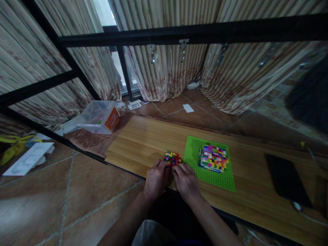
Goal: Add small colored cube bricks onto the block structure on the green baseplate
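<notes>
Ref = green baseplate point(192, 147). I've got the brick pile point(173, 157) just L of it, right past curled fingertips, no clear long axis. R hand point(186, 181) nearer baseplate, L hand point(156, 178) farther; can't tell finger gap or if bricks r pinched.

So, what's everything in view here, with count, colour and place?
Table: one, wood-brown, centre to right
Small bricks: many, multicoloured, table's near side
Baseplate: one, green, on table
Brick block: one, multicoloured, on baseplate
Flat device: one, black, table's right end
Cable: at least one, white, at device
Bin: one, clear with orange label, by table's left end
Floor: one, brown tiles, around table
Papers: several, white, on floor
Tray-like piece: one, white, left
Bundle: one, yellow, left edge
Curtains: several, cream striped, background
Frame: one, black, across view
Hooks: several, metallic, under frame's bar
Left hand: one, bare, at small bricks
Right hand: one, bare, at small bricks
</notes>
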Demonstrator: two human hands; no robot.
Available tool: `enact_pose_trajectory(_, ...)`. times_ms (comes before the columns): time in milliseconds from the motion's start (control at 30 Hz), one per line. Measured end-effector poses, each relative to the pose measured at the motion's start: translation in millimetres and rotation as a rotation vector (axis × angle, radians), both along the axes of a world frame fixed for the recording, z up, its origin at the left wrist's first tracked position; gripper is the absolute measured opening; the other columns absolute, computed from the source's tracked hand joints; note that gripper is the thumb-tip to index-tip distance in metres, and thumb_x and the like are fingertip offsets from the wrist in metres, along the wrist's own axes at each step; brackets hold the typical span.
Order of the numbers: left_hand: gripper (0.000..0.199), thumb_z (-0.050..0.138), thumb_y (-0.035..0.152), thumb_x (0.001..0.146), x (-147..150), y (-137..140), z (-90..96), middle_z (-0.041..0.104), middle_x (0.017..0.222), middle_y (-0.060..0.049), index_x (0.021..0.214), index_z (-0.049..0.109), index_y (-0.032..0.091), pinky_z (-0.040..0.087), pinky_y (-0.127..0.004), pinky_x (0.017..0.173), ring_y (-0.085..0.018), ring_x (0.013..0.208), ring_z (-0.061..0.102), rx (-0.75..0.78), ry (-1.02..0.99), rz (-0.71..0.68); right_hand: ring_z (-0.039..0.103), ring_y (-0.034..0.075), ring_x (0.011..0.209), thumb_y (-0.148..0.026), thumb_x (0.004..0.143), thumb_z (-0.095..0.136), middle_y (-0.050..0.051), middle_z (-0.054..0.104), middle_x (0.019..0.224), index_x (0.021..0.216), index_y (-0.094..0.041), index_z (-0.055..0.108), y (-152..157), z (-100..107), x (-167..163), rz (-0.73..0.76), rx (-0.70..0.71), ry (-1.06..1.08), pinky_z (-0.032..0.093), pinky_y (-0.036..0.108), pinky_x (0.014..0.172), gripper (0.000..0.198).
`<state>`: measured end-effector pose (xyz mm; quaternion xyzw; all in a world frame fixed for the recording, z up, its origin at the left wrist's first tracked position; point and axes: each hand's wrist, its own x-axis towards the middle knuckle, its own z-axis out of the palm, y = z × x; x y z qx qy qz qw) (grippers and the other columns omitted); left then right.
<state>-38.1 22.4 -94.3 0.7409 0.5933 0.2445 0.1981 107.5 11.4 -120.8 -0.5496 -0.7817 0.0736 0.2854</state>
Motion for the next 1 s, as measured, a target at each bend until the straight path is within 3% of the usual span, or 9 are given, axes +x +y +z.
enact_pose_trajectory(300,0.015,0.05,0.015,0.086,-4.6,-1.2,7.8,0.068,0.086,-0.002,0.093,0.062,0.019,0.052,-0.026,0.075,-0.015,0.077,0.066,-0.031,-0.368,0.058,0.057,0.024,0.088,-0.018,0.093,0.045,0.007,0.065,0.088,0.092,-0.022,0.067,5.8,3.5,0.5,0.0,0.004,0.117,0.046,0.039,0.08,0.022)
enact_pose_trajectory(400,0.014,0.051,0.02,0.087,-2.7,-2.7,9.9,0.069,0.088,-0.002,0.093,0.064,0.019,0.051,-0.026,0.078,-0.015,0.082,0.066,-0.068,-0.471,0.052,0.06,0.023,0.092,-0.022,0.093,0.046,0.008,0.067,0.093,0.097,-0.022,0.069,1.9,10.6,2.4,-0.045,-0.064,0.357,0.047,0.039,0.082,0.023)
enact_pose_trajectory(500,0.014,0.055,0.024,0.087,2.0,-5.8,13.8,0.07,0.09,-0.003,0.095,0.065,0.019,0.051,-0.027,0.079,-0.016,0.084,0.066,-0.151,-0.565,0.03,0.062,0.022,0.09,-0.032,0.09,0.053,0.006,0.069,0.095,0.098,-0.024,0.071,-4.5,20.4,4.5,-0.142,-0.22,0.736,0.049,0.037,0.08,0.021)
enact_pose_trajectory(667,0.015,0.062,0.027,0.084,15.8,-12.3,27.2,0.071,0.085,-0.002,0.093,0.068,0.017,0.052,-0.025,0.074,-0.015,0.078,0.066,-0.26,-0.708,-0.022,0.061,0.016,0.068,-0.042,0.076,0.07,0.002,0.07,0.079,0.091,-0.022,0.073,-13.9,41.9,4.4,-0.256,-0.508,1.313,0.049,0.03,0.066,0.025)
enact_pose_trajectory(800,0.015,0.064,0.029,0.083,24.8,-16.6,36.8,0.07,0.078,-0.002,0.092,0.067,0.017,0.054,-0.023,0.066,-0.014,0.071,0.066,-0.342,-0.837,-0.064,0.057,0.012,0.065,-0.039,0.071,0.076,-0.002,0.068,0.074,0.086,-0.023,0.073,-20.3,55.3,4.9,-0.243,-0.517,1.482,0.047,0.026,0.065,0.021)
enact_pose_trajectory(1000,0.011,0.067,0.027,0.081,28.9,-21.1,48.2,0.069,0.074,-0.001,0.085,0.067,0.017,0.054,-0.023,0.066,-0.013,0.068,0.066,-0.273,-0.801,-0.054,0.058,0.012,0.069,-0.036,0.071,0.077,-0.002,0.068,0.076,0.085,-0.024,0.073,-28.6,63.3,8.1,-0.258,-0.543,1.524,0.046,0.026,0.067,0.019)
